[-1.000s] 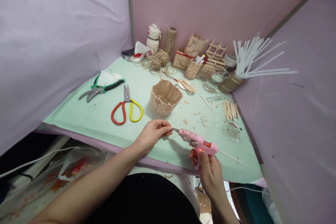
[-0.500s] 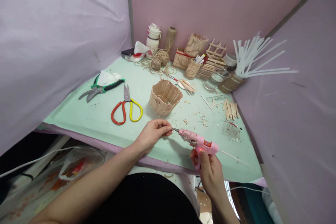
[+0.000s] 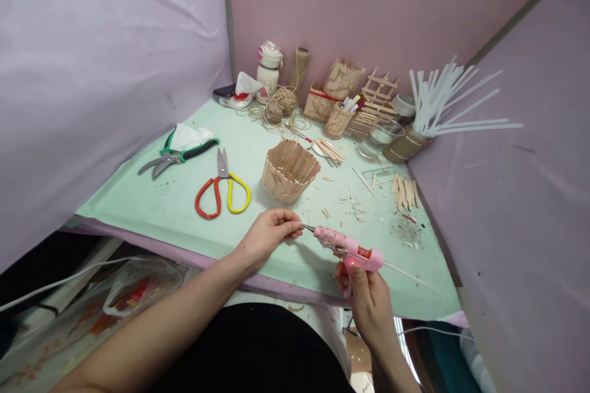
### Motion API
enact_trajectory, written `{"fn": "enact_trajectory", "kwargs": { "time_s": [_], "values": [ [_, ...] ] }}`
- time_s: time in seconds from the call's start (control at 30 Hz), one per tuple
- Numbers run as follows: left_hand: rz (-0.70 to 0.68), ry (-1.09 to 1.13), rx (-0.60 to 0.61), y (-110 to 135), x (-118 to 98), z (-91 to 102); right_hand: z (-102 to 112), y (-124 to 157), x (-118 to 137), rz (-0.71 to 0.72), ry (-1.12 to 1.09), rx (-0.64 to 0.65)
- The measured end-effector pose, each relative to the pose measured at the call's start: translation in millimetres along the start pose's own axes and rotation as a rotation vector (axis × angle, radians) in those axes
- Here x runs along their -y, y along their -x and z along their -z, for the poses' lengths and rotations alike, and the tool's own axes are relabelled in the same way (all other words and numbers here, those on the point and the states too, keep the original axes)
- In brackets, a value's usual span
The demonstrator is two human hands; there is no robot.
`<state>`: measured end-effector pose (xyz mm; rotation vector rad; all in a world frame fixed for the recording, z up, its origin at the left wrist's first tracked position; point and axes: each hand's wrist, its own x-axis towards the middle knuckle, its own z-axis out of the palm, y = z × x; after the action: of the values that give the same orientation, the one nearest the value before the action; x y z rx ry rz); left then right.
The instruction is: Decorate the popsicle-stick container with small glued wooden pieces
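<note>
Your green mat (image 3: 152, 209) covers most of the desk, with the stick basket (image 3: 289, 171) sitting mid-table and the red-and-yellow scissors (image 3: 224, 187) just left of it. Down near the front edge, the pink glue gun (image 3: 350, 250) sits just over the mat, nozzle pointing left, with your right hand (image 3: 369, 301) clenched round its handle. Your left hand (image 3: 267, 234) has its fingertips pinched together right at the nozzle tip. Can't tell if anything's between them.

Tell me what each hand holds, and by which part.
Right hand grips the pink glue gun by its handle. Left hand pinches at the nozzle; whether it holds anything cannot be told.
</note>
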<state>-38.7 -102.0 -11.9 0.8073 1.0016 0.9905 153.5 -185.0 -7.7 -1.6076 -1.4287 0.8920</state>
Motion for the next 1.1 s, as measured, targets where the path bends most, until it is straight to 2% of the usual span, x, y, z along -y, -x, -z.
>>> {"fn": "enact_trajectory", "kwargs": {
  "time_s": [0.6,0.73,0.87,0.93,1.0,1.07,1.1],
  "values": [
    [-0.018,0.019,-0.018,-0.7,1.1,-0.4,0.2,1.6,-3.7,-0.043,-0.003,0.015],
    [-0.017,0.035,-0.041,-0.1,0.7,-0.7,11.4,3.8,-2.6,-0.051,0.071,0.036],
    [-0.013,0.032,-0.065,1.6,-0.6,-1.2,39.5,2.0,3.0,0.08,0.298,-0.032],
    [-0.012,0.039,-0.064,2.4,-1.0,-1.4,54.7,-2.6,-2.7,0.151,0.46,-0.059],
    [-0.015,0.042,-0.059,2.8,-1.0,-1.3,66.8,-8.5,-19.2,0.16,0.684,-0.16],
    [-0.018,0.039,-0.059,2.8,-0.7,-1.0,74.8,-13.6,-42.4,0.119,0.976,-0.374],
    [-0.019,0.036,-0.06,2.6,-0.6,-0.8,77.5,-15.3,-53.5,0.105,1.099,-0.4]
  ]
}}
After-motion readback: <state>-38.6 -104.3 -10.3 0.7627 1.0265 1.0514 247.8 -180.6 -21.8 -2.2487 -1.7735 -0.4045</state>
